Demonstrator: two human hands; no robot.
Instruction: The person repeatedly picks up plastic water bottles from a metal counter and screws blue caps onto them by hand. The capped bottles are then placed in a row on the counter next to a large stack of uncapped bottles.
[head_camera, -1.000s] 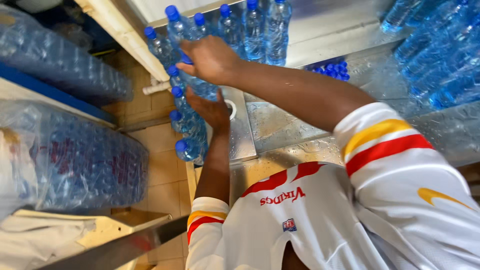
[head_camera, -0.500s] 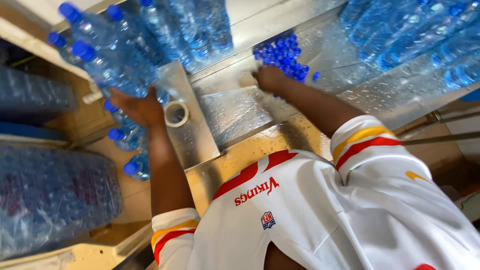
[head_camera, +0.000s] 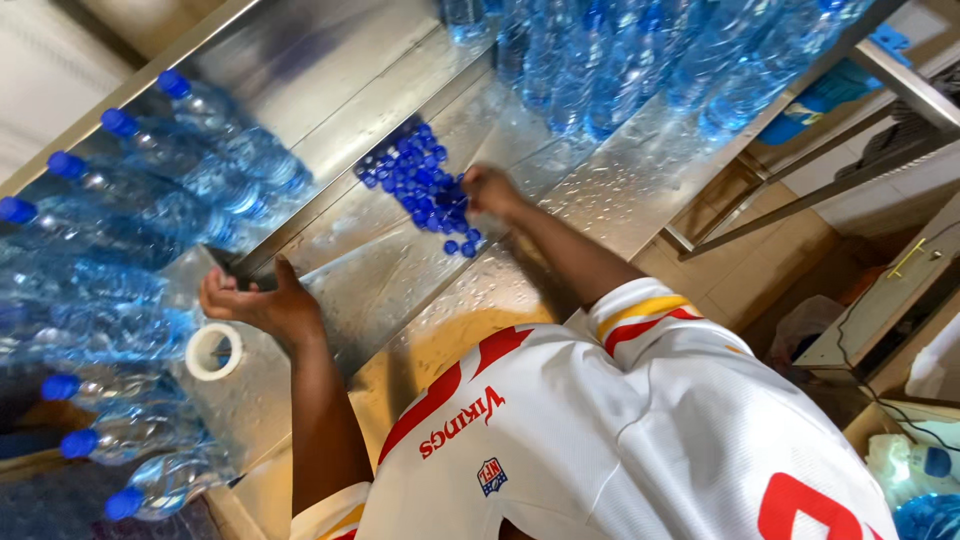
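Right hand (head_camera: 492, 190): fingers curled together at the pile of small blue plastic bottle caps (head_camera: 420, 185); what they clamp, cannot tell.
Left hand (head_camera: 262, 302): grip open, resting on the wet steel surface (head_camera: 560, 260), beside a white tape roll (head_camera: 213, 352).
Caps: left of the right hand, touching it; that hand is nearer.

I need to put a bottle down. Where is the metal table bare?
Bare wet metal lies between the blue caps, the left hand and the tape roll. Bottles crowd the left edge and the top.
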